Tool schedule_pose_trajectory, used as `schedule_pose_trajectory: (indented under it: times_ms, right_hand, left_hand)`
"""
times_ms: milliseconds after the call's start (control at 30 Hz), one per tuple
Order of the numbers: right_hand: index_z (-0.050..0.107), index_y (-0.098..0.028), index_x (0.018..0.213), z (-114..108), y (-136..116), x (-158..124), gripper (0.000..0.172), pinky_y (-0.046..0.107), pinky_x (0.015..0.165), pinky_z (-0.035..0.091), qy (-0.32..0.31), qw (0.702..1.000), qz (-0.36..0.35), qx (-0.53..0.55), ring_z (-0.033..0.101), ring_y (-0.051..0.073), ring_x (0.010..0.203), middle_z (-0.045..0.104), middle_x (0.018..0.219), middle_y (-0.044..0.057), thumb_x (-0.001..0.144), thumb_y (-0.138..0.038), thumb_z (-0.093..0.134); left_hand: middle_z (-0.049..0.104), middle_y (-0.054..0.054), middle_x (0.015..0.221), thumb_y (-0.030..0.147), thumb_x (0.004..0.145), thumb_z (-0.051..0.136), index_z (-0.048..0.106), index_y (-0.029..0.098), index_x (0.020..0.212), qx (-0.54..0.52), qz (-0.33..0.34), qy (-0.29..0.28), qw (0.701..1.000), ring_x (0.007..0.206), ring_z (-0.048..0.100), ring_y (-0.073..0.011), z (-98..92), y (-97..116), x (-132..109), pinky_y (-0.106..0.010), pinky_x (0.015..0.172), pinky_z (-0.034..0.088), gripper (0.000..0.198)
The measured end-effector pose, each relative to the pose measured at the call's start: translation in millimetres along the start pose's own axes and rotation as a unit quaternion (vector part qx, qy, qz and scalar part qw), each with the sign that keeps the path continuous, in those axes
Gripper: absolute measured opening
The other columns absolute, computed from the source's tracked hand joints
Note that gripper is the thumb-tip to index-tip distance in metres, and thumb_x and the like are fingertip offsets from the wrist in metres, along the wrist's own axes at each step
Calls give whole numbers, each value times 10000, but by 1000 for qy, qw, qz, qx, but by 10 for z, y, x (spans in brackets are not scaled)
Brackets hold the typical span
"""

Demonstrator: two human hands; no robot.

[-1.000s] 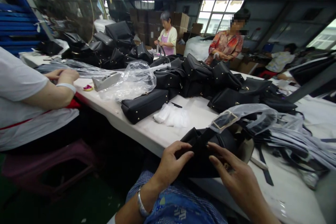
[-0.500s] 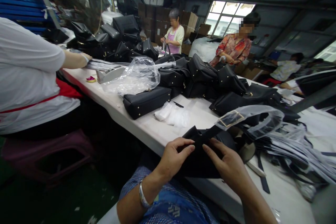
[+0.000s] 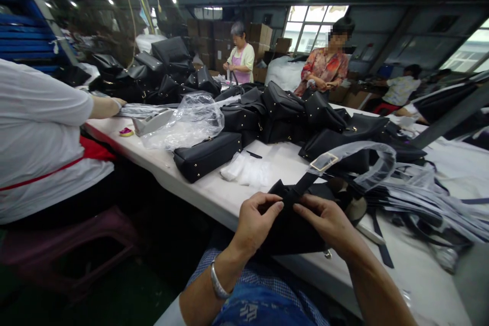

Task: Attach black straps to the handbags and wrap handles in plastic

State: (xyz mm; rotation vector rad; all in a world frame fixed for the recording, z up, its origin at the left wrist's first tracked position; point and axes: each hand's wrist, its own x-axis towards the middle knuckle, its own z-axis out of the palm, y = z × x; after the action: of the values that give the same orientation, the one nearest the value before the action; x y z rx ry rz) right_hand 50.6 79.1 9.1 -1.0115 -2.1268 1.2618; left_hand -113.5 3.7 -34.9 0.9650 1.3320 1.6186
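Note:
A black handbag [image 3: 294, 234] rests at the table's near edge, right in front of me. My left hand [image 3: 255, 221] pinches its upper part between thumb and fingers. From the other side, my right hand [image 3: 324, 219] is closed on the bag, its fingertips at the lower end of a black strap [image 3: 303, 184]. Farther up, that strap has a gold-coloured buckle [image 3: 324, 163] and a clear plastic wrap [image 3: 376, 155] that loops to the right. How the strap joins the bag is hidden by my fingers.
Several finished-looking black bags [image 3: 208, 155] are heaped across the white table [image 3: 183, 175]. Plastic-wrapped straps [image 3: 428, 201] lie in a bundle at right. White crumpled wrapping [image 3: 248, 169] lies ahead. A co-worker in white [image 3: 42, 132] is at left, near a purple stool [image 3: 76, 244].
My view has tilted and turned slightly, so the surroundings appear shifted left. Both hands keep their pinch on the bag, with only small finger movement near the strap's end.

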Motion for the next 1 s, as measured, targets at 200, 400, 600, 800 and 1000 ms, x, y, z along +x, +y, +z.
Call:
schedule_pose_trajectory:
  times_ms: [200,400,600,800,1000]
  right_hand:
    - [797,-189,1035,65,73,-7,349,380,897,549,64,997,31,2,724,304,951,791,995,72,847,-468,707]
    - [783,-170,1033,100,163,-2,419,352,808,575,59,994,74,53,732,309,929,791,947,87,833,-529,707]
    - [754,-162,1038,87,244,17,411,337,797,566,39,995,82,41,727,303,938,783,974,88,837,-516,694]
    - [735,-176,916,117,242,1,295,279,649,524,73,994,67,-38,701,244,769,758,799,33,825,-455,700]
    - [742,-164,898,156,250,-46,270,277,633,530,114,992,34,-44,699,233,725,768,809,42,796,-410,701]
  left_hand:
    - [752,-69,898,267,841,713,778,167,924,57,7,-29,998,831,691,-206,-13,-58,82,-287,749,518,145]
    - [746,-48,917,273,849,727,788,196,941,112,32,-85,990,845,676,-184,-121,17,106,-262,760,505,135]
    - [723,-42,870,292,826,758,718,162,990,-11,-49,-79,996,790,663,-159,-89,-104,93,-250,733,509,214]
    - [671,0,802,280,762,829,677,150,961,-124,-99,-51,986,748,618,-109,-29,-145,67,-212,729,480,282]
    - [685,-12,781,309,694,883,660,140,884,-169,-151,-46,973,718,612,-105,10,-134,43,-213,709,473,338]
